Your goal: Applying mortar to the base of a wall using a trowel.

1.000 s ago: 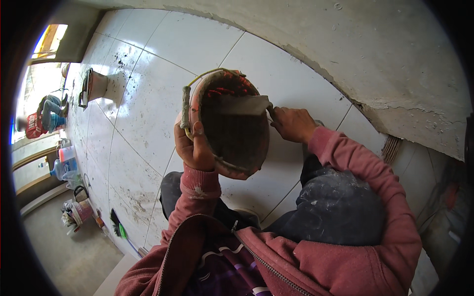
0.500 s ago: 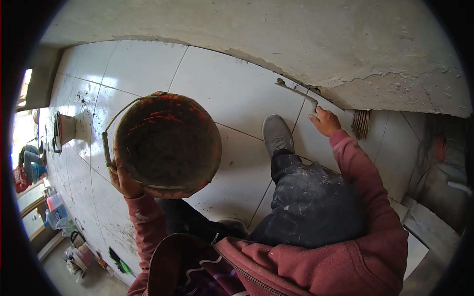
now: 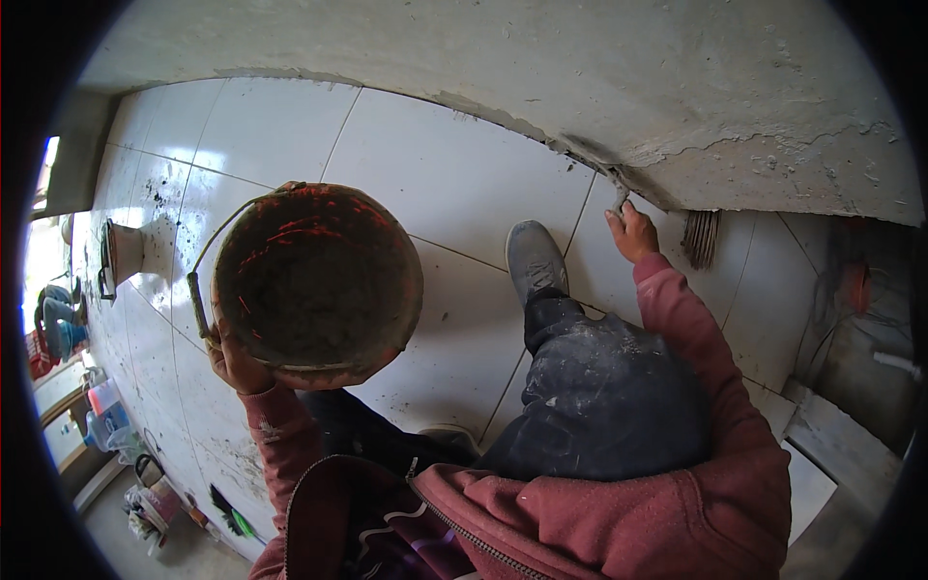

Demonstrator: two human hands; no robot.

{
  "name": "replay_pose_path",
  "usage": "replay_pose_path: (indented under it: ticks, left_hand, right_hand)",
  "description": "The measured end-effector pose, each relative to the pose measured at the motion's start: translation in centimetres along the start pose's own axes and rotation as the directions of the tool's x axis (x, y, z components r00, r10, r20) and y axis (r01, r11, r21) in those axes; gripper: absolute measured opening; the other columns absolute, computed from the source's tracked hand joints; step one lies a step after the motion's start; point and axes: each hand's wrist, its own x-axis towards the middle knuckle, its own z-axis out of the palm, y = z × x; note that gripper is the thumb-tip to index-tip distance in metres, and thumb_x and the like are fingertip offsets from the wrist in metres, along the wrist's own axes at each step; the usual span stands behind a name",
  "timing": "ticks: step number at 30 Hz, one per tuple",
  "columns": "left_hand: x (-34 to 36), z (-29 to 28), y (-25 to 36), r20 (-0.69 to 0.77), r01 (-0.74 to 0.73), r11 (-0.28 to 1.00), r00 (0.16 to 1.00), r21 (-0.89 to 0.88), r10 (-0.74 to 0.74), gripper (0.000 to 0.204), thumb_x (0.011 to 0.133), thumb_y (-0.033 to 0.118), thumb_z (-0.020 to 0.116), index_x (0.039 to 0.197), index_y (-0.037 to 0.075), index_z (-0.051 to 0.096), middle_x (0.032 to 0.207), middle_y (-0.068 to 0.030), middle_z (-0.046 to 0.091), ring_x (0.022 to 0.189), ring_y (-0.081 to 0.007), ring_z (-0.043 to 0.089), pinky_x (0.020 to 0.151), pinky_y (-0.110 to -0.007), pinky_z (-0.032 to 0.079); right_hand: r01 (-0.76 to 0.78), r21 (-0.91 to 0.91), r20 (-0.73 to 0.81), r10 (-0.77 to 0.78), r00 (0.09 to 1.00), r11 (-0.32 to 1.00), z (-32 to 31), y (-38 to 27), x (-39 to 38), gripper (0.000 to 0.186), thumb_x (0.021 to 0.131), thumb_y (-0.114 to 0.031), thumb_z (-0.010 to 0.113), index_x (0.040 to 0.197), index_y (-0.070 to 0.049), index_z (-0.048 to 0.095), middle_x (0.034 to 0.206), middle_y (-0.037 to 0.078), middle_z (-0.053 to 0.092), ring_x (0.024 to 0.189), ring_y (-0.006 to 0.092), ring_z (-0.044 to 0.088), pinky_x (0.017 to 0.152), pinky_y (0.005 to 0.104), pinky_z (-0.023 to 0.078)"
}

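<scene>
1. Two hands held two things: my left hand (image 3: 239, 360) clutched the bucket (image 3: 414, 290) between its seven and eight o'clock, thumb against its side; how far the other fingers reached beneath, I couldn't tell.
2. That bucket was at nine o'clock, with mortar (image 3: 324, 314) inside. Gripped on one side only, it could have tipped under its weight and spilled onto the tiles (image 3: 454, 164).
3. At two o'clock, my right hand (image 3: 635, 235) had its fingers wrapped round the trowel (image 3: 621, 196), close to the foot of the wall (image 3: 541, 68). Pushed too hard there, the blade could have twisted or chipped plaster.
4. Just towards three o'clock from that hand, the broom (image 3: 700, 242) could have snagged my sleeve (image 3: 669, 302).
5. My shoe (image 3: 537, 256), between bucket and wall, risked drips.
</scene>
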Motion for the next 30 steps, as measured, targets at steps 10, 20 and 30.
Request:
replay_pose_path:
  ticks: [10, 20, 30]
  left_hand:
    - [-0.3, 1.8, 0.8, 0.074, -0.01, 0.998, 0.997, -0.069, 0.015, 0.017, 0.087, 0.013, 0.049, 0.092, 0.0, 0.057, 0.081, -0.0036, 0.059, 0.069, -0.0077, 0.053, 0.062, -0.019, 0.041]
    - [0.8, 2.1, 0.0, 0.079, -0.049, 0.997, 0.995, -0.06, 0.053, 0.024, 0.087, 0.014, 0.049, 0.101, -0.003, 0.057, 0.087, -0.006, 0.061, 0.076, -0.0095, 0.055, 0.068, -0.021, 0.043]
    - [0.7, 2.2, 0.0, 0.117, -0.016, 0.996, 0.993, -0.088, 0.026, 0.024, 0.087, 0.013, 0.049, 0.101, -0.004, 0.057, 0.091, -0.0081, 0.06, 0.08, -0.0121, 0.056, 0.072, -0.023, 0.044]
  right_hand:
    - [-0.029, -0.159, 0.084, 0.043, 0.996, 0.987, 1.6, -1.8, 2.9, 0.036, 0.081, -0.038, 0.049, 0.093, -0.005, 0.049, 0.08, 0.021, 0.06, 0.076, 0.0398, 0.057, 0.067, 0.0473, 0.044]
    - [0.044, -0.092, 0.225, -0.022, 0.974, 0.995, 0.0, -3.1, 2.3, 0.042, 0.081, -0.04, 0.051, 0.095, -0.001, 0.052, 0.085, 0.021, 0.06, 0.082, 0.0387, 0.057, 0.071, 0.0442, 0.045]
    - [0.032, -0.035, -0.046, -0.033, 0.998, 0.999, 1.5, -1.7, 4.1, 0.045, 0.08, -0.041, 0.05, 0.098, 0.0, 0.055, 0.094, 0.022, 0.059, 0.09, 0.0375, 0.056, 0.077, 0.0419, 0.045]
